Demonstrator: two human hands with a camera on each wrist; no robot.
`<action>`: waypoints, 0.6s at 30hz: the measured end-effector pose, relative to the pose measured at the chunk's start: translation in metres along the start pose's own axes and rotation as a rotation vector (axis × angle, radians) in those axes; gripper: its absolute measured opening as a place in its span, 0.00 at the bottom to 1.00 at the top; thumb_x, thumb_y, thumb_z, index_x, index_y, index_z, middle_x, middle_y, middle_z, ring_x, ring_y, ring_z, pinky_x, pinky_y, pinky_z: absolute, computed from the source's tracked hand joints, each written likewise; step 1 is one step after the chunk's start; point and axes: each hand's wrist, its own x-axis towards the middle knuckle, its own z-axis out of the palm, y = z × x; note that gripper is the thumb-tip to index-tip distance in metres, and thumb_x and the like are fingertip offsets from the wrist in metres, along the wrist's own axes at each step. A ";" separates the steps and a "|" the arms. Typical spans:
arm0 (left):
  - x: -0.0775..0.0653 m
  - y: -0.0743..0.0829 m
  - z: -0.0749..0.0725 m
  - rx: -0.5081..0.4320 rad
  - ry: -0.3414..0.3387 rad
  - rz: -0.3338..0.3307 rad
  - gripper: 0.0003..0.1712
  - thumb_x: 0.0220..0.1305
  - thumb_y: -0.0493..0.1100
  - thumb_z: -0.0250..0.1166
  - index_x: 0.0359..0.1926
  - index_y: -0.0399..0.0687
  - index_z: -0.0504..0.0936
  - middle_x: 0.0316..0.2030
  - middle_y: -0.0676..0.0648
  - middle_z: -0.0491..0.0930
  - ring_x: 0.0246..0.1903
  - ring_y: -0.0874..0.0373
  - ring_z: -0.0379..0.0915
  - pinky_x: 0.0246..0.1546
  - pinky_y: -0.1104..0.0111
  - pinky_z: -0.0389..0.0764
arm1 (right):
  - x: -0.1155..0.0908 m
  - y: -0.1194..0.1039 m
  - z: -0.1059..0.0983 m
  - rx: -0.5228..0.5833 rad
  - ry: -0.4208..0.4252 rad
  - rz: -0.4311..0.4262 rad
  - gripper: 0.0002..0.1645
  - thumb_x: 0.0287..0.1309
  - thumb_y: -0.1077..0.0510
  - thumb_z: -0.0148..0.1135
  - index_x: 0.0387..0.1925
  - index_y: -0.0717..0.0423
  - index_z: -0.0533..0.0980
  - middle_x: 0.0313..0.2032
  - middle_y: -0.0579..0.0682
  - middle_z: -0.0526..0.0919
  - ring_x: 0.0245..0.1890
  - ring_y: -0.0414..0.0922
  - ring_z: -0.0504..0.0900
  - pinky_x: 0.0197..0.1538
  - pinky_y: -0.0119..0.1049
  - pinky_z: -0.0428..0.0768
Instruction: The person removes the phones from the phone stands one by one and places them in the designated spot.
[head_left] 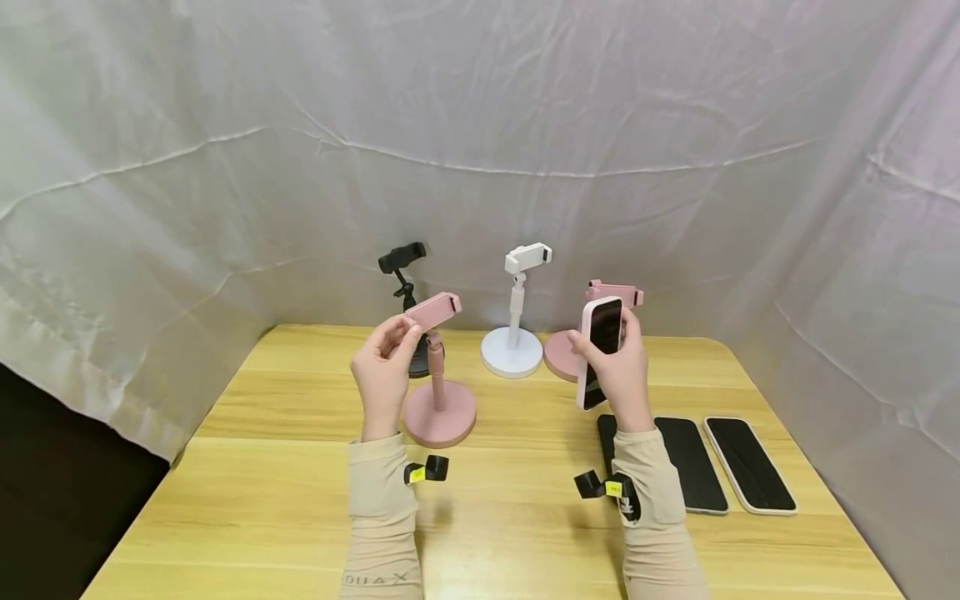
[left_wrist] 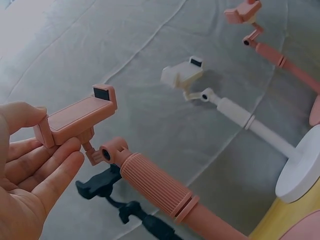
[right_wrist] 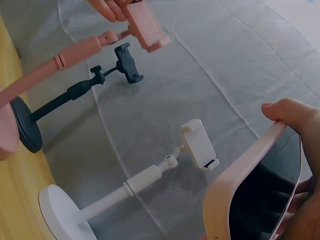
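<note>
My left hand (head_left: pixel 384 367) pinches one end of the clamp on a pink phone stand (head_left: pixel 439 414), thumb on the outer end and fingers beneath. In the left wrist view the clamp (left_wrist: pixel 80 117) is tilted and holds no phone. My right hand (head_left: pixel 622 371) grips a smartphone (head_left: pixel 602 350) with a pale pink edge, held up above the table in front of a second pink stand (head_left: pixel 617 292). In the right wrist view the phone's dark screen (right_wrist: pixel 260 200) reflects the fingers, and the thumb lies on its edge.
A white phone stand (head_left: pixel 512 352) and a black phone stand (head_left: pixel 403 258) stand at the back of the wooden table (head_left: pixel 510 517). Several phones lie at the right, among them a dark one (head_left: pixel 690 462) and a white-edged one (head_left: pixel 750 462). Grey curtains (head_left: pixel 480 125) surround the table.
</note>
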 end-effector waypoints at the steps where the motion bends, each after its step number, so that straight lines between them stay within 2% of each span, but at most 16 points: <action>1: 0.001 0.000 -0.002 0.002 0.009 -0.004 0.14 0.60 0.41 0.70 0.44 0.36 0.84 0.40 0.35 0.86 0.36 0.72 0.81 0.41 0.81 0.81 | 0.001 0.001 0.000 -0.002 0.003 -0.003 0.46 0.51 0.45 0.72 0.68 0.46 0.60 0.48 0.56 0.73 0.43 0.46 0.72 0.39 0.33 0.75; 6: 0.003 -0.002 -0.011 0.015 0.056 -0.015 0.14 0.59 0.40 0.70 0.44 0.35 0.85 0.39 0.36 0.86 0.35 0.72 0.81 0.40 0.81 0.81 | 0.002 0.003 -0.002 0.003 0.019 -0.005 0.45 0.51 0.44 0.72 0.67 0.46 0.61 0.46 0.53 0.72 0.43 0.45 0.72 0.40 0.34 0.76; 13: 0.008 -0.004 -0.023 0.012 0.106 0.005 0.15 0.59 0.41 0.71 0.43 0.35 0.85 0.33 0.63 0.84 0.36 0.71 0.81 0.42 0.81 0.81 | 0.002 0.002 -0.003 0.024 0.023 -0.003 0.47 0.50 0.43 0.73 0.68 0.45 0.60 0.49 0.51 0.72 0.44 0.45 0.71 0.42 0.36 0.76; 18: 0.011 -0.005 -0.033 0.009 0.143 0.002 0.15 0.59 0.42 0.71 0.43 0.36 0.85 0.31 0.66 0.83 0.36 0.70 0.81 0.42 0.81 0.81 | 0.002 0.003 -0.004 0.024 0.029 -0.008 0.47 0.50 0.44 0.73 0.68 0.45 0.60 0.49 0.50 0.72 0.44 0.44 0.71 0.42 0.35 0.75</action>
